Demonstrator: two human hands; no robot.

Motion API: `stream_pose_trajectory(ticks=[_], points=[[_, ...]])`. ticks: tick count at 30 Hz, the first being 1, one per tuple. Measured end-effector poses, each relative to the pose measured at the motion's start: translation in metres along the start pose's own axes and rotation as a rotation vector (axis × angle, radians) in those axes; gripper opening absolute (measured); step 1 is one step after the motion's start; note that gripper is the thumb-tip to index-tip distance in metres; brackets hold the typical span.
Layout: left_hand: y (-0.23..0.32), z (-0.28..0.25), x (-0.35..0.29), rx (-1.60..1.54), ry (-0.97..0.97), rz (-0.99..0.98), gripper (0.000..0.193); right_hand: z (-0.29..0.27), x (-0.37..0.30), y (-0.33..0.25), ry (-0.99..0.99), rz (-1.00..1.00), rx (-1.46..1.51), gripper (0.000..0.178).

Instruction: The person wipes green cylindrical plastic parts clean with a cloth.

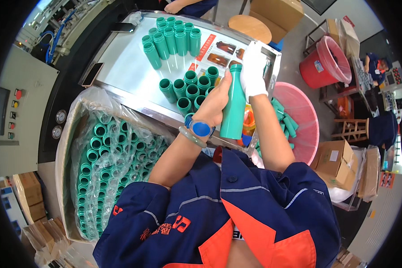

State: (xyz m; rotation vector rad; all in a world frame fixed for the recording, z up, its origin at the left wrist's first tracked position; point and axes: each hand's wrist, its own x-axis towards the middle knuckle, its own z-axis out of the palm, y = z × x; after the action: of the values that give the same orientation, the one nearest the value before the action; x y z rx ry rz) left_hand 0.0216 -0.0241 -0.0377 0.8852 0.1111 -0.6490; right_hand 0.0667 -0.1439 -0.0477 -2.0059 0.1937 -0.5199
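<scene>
My left hand point(215, 105) is bare and grips a teal bottle point(234, 107) around its body, held upright above the edge of the metal table point(125, 67). My right hand point(253, 71) wears a white glove and closes over the bottle's neck and top. A blue watch and a green bangle sit on my left wrist. Just behind the bottle stands a cluster of teal bottles point(190, 89), mouths up. A second group of teal bottles point(172, 38) stands further back on the table.
A plastic-lined box point(107, 165) full of teal bottles sits at my left. A pink basket point(301, 120) with teal pieces is at my right, a red bin point(324, 62) beyond it. Another person's hand point(173, 6) rests at the table's far end. Two phones point(93, 73) lie on the table's left.
</scene>
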Motion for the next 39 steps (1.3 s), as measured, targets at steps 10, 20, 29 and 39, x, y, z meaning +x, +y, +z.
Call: stream_pose_trajectory(ticks=[10, 20, 29, 39], points=[[0.015, -0.032, 0.009, -0.376, -0.195, -0.139, 0.059, -0.034, -0.007, 0.017, -0.259, 0.708, 1.309, 0.075], [0.026, -0.036, 0.012, -0.288, -0.059, -0.058, 0.061, -0.026, -0.027, 0.001, -0.18, 0.277, 0.683, 0.058], [0.036, -0.022, 0.005, -0.091, 0.169, 0.247, 0.06, 0.017, -0.081, -0.044, -0.211, -0.401, -0.182, 0.062], [0.029, -0.016, 0.002, -0.117, 0.073, 0.177, 0.065, 0.014, -0.062, -0.043, -0.148, -0.426, -0.246, 0.055]])
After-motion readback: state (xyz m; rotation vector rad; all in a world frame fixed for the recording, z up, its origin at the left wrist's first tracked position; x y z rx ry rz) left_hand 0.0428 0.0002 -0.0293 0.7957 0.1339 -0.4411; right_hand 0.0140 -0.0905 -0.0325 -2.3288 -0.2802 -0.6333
